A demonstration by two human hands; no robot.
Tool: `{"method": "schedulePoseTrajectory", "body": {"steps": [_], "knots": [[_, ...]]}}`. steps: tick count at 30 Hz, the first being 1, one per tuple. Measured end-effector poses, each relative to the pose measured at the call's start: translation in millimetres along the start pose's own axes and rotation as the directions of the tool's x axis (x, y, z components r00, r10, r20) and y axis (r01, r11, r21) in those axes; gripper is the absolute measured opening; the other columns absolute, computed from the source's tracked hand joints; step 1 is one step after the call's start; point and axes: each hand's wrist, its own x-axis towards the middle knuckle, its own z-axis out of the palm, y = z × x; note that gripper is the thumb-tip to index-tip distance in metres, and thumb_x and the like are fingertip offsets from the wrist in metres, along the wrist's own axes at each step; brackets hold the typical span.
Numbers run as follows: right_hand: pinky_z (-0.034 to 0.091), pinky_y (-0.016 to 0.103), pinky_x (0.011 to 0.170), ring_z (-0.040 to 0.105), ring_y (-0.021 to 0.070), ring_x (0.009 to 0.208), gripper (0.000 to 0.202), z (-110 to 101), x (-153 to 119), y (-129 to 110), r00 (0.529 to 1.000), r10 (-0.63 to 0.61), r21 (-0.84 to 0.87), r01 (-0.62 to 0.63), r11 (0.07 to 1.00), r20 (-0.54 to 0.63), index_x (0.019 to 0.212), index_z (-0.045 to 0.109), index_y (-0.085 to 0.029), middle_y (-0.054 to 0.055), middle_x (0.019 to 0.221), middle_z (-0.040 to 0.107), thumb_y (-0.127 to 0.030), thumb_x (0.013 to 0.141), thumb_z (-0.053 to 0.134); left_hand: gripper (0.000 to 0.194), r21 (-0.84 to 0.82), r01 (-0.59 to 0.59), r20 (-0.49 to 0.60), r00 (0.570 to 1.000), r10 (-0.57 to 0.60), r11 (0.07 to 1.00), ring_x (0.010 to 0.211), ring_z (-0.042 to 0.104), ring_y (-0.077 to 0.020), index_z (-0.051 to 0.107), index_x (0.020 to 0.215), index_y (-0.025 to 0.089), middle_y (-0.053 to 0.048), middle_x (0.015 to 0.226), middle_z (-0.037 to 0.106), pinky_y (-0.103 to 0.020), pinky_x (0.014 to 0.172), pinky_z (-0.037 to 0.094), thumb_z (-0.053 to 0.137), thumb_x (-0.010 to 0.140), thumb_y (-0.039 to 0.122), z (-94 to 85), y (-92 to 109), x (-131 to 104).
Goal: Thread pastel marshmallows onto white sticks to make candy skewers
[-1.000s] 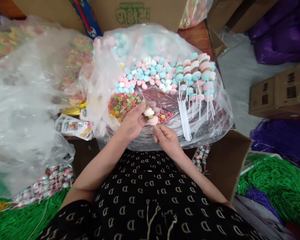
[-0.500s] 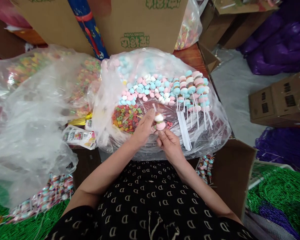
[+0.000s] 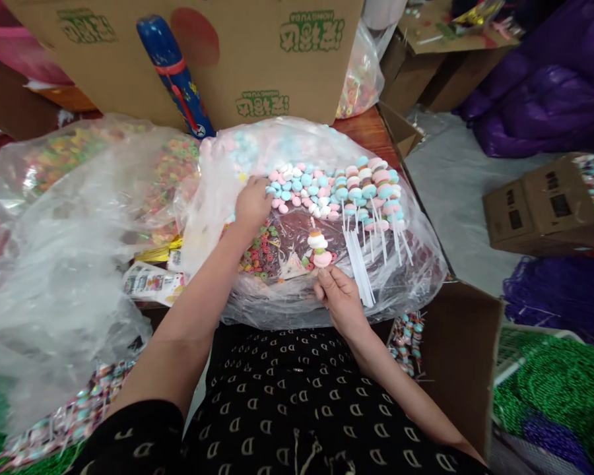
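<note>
Left hand (image 3: 254, 203) away to candies (image 3: 304, 187), grip unclear; pink-green-white-orange skewer (image 3: 318, 241) in right hand (image 3: 340, 294), grip narrow

Tabletop (image 3: 369, 128): reddish-brown wood, glossy, bare strip at far right corner. Standing along far edge: large cardboard carton (image 3: 257, 56), green lettering. Beyond right edge: smooth pale-grey floor (image 3: 448, 191), dull sheen; on it, smaller printed carton (image 3: 529, 208). Farther back, past far right corner: bulging purple sacks (image 3: 529, 105), soft light glinting on folds. Beside near right corner: open carton (image 3: 468, 356), brown, partly shadowed.
</note>
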Motion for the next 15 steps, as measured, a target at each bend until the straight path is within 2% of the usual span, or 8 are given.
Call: {"method": "schedulePoseTrajectory", "body": {"steps": [3, 5, 7, 10, 12, 13, 15], "knots": [[0.031, 0.025, 0.051, 0.035, 0.0097, 0.05, 0.044, -6, 7, -3, 1.0, -0.003, -0.017, 0.003, 1.0, -0.009, 0.086, 0.067, -0.022, -0.008, 0.056, 0.048, -0.066, 0.093, 0.071, 0.031, -0.062, -0.047, -0.051, 0.998, 0.044, 0.997, 0.112, 0.072, -0.033, 0.076, 0.124, 0.022, -0.012, 0.121, 0.073, -0.043, 0.103, 0.054, 0.065, 0.096, 0.031, -12.4, 2, -17], [0.032, 0.026, 0.052, 0.036, 0.0104, 0.05, 0.038, -8, 15, -7, 0.999, -0.013, -0.046, 0.012, 0.999, -0.034, 0.097, 0.072, -0.022, -0.009, 0.055, 0.047, -0.059, 0.091, 0.074, 0.032, -0.169, -0.112, -0.095, 0.991, 0.097, 0.979, 0.108, 0.072, -0.0288, 0.078, 0.124, 0.022, -0.009, 0.114, 0.075, -0.04, 0.1, 0.054, 0.065, 0.097, 0.031, -19.8, 5, -34], [0.038, 0.027, 0.055, 0.043, 0.0119, 0.053, 0.035, -6, 25, -12, 0.996, -0.051, -0.098, 0.044, 0.994, -0.073, 0.111, 0.076, -0.022, -0.008, 0.059, 0.053, -0.051, 0.091, 0.075, 0.029, -0.303, -0.147, -0.116, 0.986, 0.116, 0.942, 0.098, 0.071, -0.024, 0.081, 0.12, 0.022, -0.007, 0.106, 0.077, -0.036, 0.094, 0.054, 0.066, 0.098, 0.033, -25.0, 11, -54], [0.053, 0.032, 0.074, 0.065, 0.0175, 0.078, 0.035, 1, 43, -18, 0.98, -0.179, -0.195, 0.16, 0.968, -0.086, 0.122, 0.077, -0.023, 0.0, 0.087, 0.075, -0.042, 0.093, 0.073, 0.023, -0.466, -0.137, -0.1, 0.99, 0.102, 0.874, 0.086, 0.067, -0.0188, 0.083, 0.113, 0.026, -0.003, 0.094, 0.077, -0.032, 0.083, 0.053, 0.073, 0.096, 0.039, -27.7, 26, -86], [0.056, 0.038, 0.093, 0.07, 0.0213, 0.101, 0.035, 7, 53, -19, 0.968, -0.246, -0.226, 0.227, 0.947, -0.059, 0.121, 0.078, -0.024, 0.005, 0.11, 0.08, -0.04, 0.091, 0.074, 0.021, -0.535, -0.158, -0.081, 0.987, 0.136, 0.83, 0.081, 0.064, -0.0173, 0.084, 0.111, 0.028, -0.001, 0.088, 0.075, -0.031, 0.078, 0.052, 0.076, 0.095, 0.039, -26.6, 36, -106], [0.055, 0.039, 0.097, 0.07, 0.022, 0.105, 0.034, 10, 57, -19, 0.967, -0.248, -0.239, 0.23, 0.943, -0.05, 0.12, 0.078, -0.024, 0.006, 0.114, 0.08, -0.04, 0.09, 0.075, 0.02, -0.559, -0.175, -0.077, 0.984, 0.159, 0.811, 0.08, 0.064, -0.0172, 0.084, 0.11, 0.028, -0.001, 0.087, 0.074, -0.03, 0.077, 0.052, 0.076, 0.095, 0.039, -25.4, 41, -114], [0.056, 0.038, 0.094, 0.07, 0.021, 0.1, 0.03, 14, 62, -16, 0.973, -0.223, -0.263, 0.2, 0.944, -0.06, 0.114, 0.079, -0.023, 0.005, 0.11, 0.081, -0.04, 0.089, 0.076, 0.019, -0.595, -0.192, -0.07, 0.98, 0.187, 0.781, 0.083, 0.066, -0.018, 0.084, 0.109, 0.028, -0.002, 0.089, 0.075, -0.031, 0.078, 0.053, 0.077, 0.093, 0.036, -22.4, 48, -128]]}}
